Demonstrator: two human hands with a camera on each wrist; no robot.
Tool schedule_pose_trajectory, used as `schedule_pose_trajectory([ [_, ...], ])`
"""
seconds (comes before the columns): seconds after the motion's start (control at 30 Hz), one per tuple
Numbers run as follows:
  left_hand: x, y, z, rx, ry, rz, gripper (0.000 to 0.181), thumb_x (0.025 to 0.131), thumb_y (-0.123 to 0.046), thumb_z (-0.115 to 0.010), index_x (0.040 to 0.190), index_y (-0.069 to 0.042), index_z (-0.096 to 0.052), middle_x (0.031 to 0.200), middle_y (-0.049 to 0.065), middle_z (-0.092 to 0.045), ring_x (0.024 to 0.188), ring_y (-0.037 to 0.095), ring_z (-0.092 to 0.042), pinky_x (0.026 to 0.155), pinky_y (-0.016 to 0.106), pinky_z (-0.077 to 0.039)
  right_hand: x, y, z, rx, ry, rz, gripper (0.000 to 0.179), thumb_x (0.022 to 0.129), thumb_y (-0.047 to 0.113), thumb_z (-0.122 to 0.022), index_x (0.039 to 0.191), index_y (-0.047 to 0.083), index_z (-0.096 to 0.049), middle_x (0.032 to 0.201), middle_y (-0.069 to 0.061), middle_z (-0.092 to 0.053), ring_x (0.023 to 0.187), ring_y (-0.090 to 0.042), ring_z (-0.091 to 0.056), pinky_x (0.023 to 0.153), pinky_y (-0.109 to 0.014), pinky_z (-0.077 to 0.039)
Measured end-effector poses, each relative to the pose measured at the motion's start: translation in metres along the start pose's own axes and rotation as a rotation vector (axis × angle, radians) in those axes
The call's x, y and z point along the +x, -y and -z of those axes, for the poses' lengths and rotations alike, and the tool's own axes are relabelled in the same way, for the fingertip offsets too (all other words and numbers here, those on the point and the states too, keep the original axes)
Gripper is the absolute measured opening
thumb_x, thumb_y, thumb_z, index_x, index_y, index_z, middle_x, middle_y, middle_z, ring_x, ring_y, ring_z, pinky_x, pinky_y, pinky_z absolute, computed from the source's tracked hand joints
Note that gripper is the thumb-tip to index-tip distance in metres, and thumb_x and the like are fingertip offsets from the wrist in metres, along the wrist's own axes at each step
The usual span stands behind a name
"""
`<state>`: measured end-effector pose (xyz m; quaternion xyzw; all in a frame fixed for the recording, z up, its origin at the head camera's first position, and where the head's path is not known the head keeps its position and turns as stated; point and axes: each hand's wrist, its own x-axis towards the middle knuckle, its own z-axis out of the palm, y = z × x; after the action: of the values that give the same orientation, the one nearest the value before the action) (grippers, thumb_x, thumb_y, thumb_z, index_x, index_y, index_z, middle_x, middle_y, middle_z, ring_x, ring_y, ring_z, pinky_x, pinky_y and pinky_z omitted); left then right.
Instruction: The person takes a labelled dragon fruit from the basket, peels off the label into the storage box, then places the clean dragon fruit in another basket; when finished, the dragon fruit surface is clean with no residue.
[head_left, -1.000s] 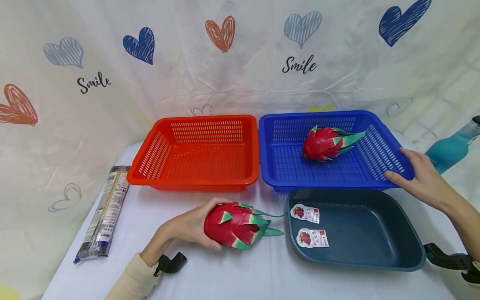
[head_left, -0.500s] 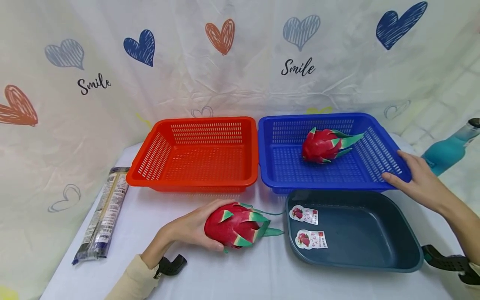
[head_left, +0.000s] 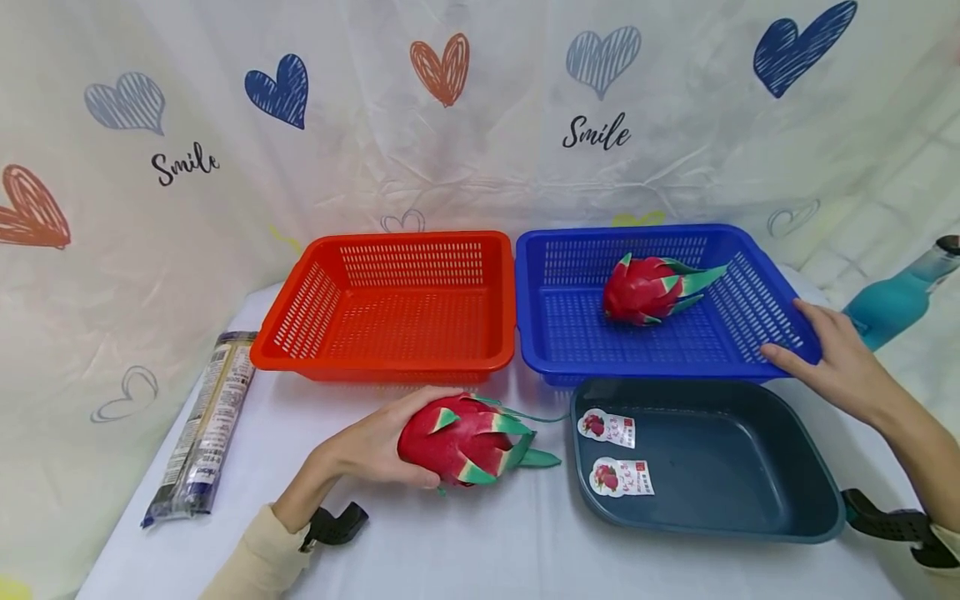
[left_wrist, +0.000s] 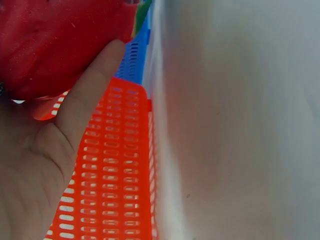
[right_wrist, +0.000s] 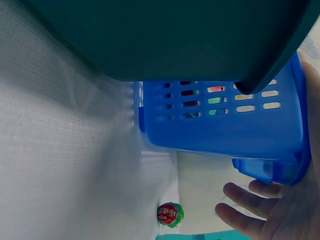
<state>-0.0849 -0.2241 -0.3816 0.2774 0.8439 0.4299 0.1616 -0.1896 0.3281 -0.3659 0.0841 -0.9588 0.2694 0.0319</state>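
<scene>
My left hand [head_left: 378, 442] grips a large red dragon fruit [head_left: 461, 442] with green leaf tips, just in front of the red basket [head_left: 420, 325]. In the left wrist view the thumb [left_wrist: 90, 90] lies along the fruit's side, while the other fingers are hidden. On the right, my right hand [head_left: 851, 362] holds the near right corner of the blue basket [head_left: 637, 368], thumb over the rim and fingers outside it. A second dragon fruit [head_left: 652, 287] lies inside that basket, its leaves pointing right.
A dark teal tub [head_left: 720, 467] stands before the blue basket, with two dragon-fruit stickers [head_left: 622, 477] at its left end. Long plastic-wrapped packets [head_left: 206, 433] lie at the left table edge. Behind my right hand is a turquoise bottle [head_left: 892, 304]. A printed cloth hangs at the back.
My left hand has shifted slightly left and upward with the dragon fruit. The right hand keeps its hold on the blue basket's corner.
</scene>
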Motion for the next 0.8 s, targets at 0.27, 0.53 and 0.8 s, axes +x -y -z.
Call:
schedule_pose_trajectory([
  [0.27, -0.006, -0.002, 0.015, -0.057, 0.016, -0.008, 0.088, 0.070, -0.034, -0.083, 0.144, -0.037, -0.035, 0.136, -0.007, -0.047, 0.127, 0.022, -0.044, 0.082, 0.028, -0.058, 0.001, -0.001, -0.003, -0.018, -0.019, -0.015, 0.091, 0.093, 0.038, -0.055, 0.152, -0.006, -0.002, 0.148, -0.044, -0.003, 0.127, -0.064, -0.016, 0.092, -0.082, -0.023],
  [0.53, -0.017, -0.018, 0.023, -0.169, -0.070, -0.079, 0.089, 0.073, -0.025, -0.083, 0.147, -0.025, -0.034, 0.139, 0.003, -0.045, 0.129, 0.019, -0.043, 0.082, 0.032, -0.059, 0.000, -0.001, -0.002, -0.001, 0.006, 0.005, 0.091, 0.093, 0.038, -0.056, 0.153, -0.003, -0.002, 0.149, -0.043, -0.003, 0.127, -0.065, -0.017, 0.085, -0.083, -0.027],
  [0.8, -0.010, -0.040, 0.011, -0.249, -0.275, -0.169, 0.090, 0.073, -0.020, -0.081, 0.148, -0.019, -0.032, 0.142, 0.009, -0.042, 0.129, 0.016, -0.043, 0.084, 0.033, -0.059, -0.002, -0.002, 0.000, 0.012, -0.004, 0.001, 0.091, 0.092, 0.038, -0.056, 0.154, -0.001, -0.001, 0.150, -0.043, -0.002, 0.127, -0.065, -0.018, 0.085, -0.083, -0.027],
])
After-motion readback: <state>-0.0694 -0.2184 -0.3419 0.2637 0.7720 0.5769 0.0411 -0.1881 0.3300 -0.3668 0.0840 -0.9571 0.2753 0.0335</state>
